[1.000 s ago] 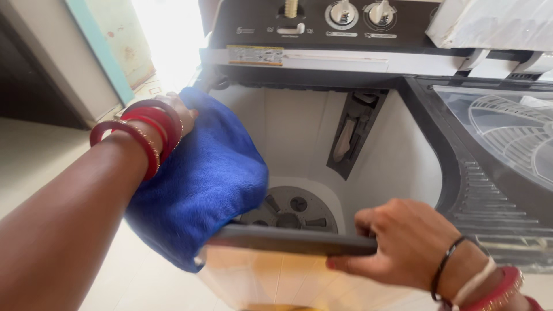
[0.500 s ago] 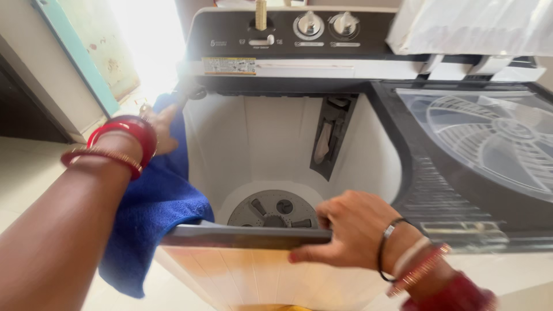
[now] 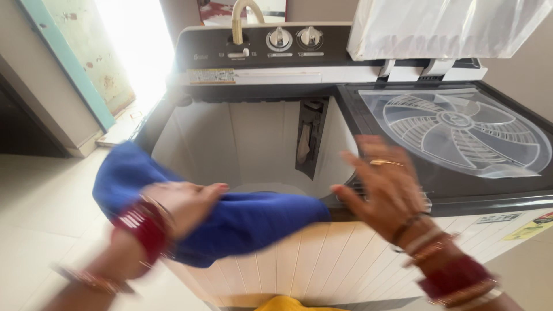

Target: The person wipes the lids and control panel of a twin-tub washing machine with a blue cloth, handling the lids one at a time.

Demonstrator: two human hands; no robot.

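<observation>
Blue cloth (image 3: 242, 222) drapes the tub rim (image 3: 340, 214) at lower centre; left hand (image 3: 181, 204) should press flat, right hand (image 3: 383, 181) hovers open.

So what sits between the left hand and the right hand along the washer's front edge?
In the head view, the blue cloth spans that stretch: the left hand presses on it, and its far end stops just short of the open right hand, draped over the washing machine's front rim.

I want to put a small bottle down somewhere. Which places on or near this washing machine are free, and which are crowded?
Free: the flat clear spinner lid, right of the open wash tub, and the pale floor on the left. Crowded: the tub's front rim, where the left hand presses a blue cloth and the right hand hovers close.
</observation>
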